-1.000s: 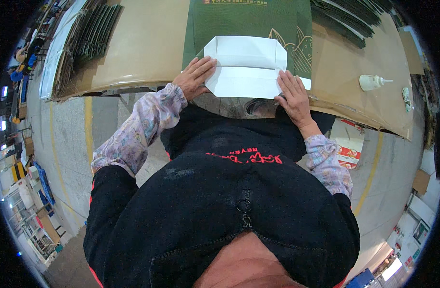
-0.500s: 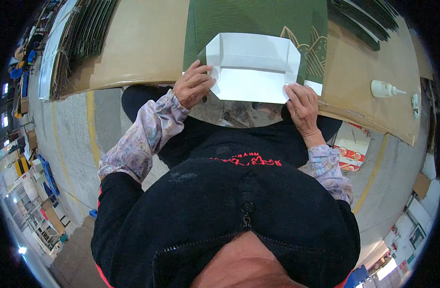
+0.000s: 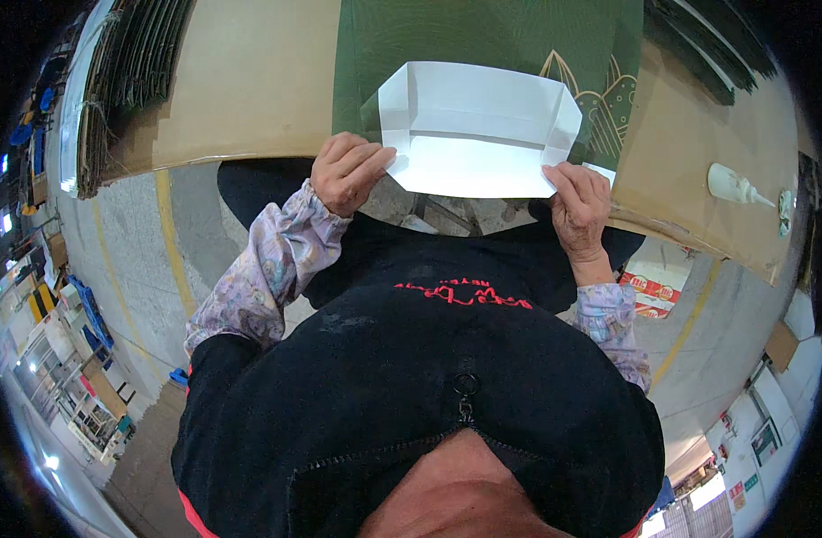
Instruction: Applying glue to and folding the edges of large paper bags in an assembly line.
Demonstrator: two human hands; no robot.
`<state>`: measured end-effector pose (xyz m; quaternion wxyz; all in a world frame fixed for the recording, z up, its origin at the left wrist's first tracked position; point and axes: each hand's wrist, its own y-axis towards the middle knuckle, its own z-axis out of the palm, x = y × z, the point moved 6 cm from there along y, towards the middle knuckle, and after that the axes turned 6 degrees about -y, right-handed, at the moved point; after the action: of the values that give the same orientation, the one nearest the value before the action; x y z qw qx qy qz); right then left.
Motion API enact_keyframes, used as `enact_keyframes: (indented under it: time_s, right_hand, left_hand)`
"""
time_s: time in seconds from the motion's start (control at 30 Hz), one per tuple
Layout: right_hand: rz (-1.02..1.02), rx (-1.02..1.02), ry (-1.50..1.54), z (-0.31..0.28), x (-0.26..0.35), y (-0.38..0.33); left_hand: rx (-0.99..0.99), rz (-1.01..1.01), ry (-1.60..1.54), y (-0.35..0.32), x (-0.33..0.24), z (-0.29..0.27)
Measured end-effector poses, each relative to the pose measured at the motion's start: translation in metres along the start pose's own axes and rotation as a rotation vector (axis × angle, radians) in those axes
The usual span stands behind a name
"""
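Observation:
A green paper bag (image 3: pixel 482 36) with gold line patterns lies flat on the table, its near end opened out to show the white inside. The white bottom (image 3: pixel 482 99) is folded into a shallow tray shape with slanted corners, and its near flap juts past the table edge. My left hand (image 3: pixel 348 172) is closed, thumb and fingers pinching the flap's left corner. At the flap's right corner my right hand (image 3: pixel 579 206) pinches the paper the same way. The fingertips' undersides are hidden.
Brown covering lies over the table (image 3: pixel 240 99). Dark green folded bags (image 3: pixel 142 63) are stacked at the left, and another stack (image 3: pixel 698 45) stands far right. A white squeeze bottle (image 3: pixel 727 184) with a pointed nozzle lies at the right. Below the table is a red-and-white carton (image 3: pixel 651 285).
My fingers have shifted from lying over the flap's sides to pinching its corners. The flap's sides now stand up more, and my right hand has moved slightly right.

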<state>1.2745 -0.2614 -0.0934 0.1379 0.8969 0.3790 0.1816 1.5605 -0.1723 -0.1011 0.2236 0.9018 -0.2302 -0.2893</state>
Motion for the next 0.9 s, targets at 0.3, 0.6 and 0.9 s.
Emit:
enact_keyframes:
  time_s: [0.3,0.6,0.9]
  right_hand:
    - [0.083,0.057,0.037,0.002,-0.006,0.017]
    - [0.578,0.101,0.172,0.009,-0.022,0.024]
    - [0.509,0.012,-0.014,0.0,-0.018,0.041]
  left_hand:
    - [0.062,-0.271,-0.01,0.012,0.002,0.001]
    - [-0.055,-0.579,0.001,0.01,0.011,0.005]
    - [-0.028,-0.739,0.125,0.024,0.012,-0.001]
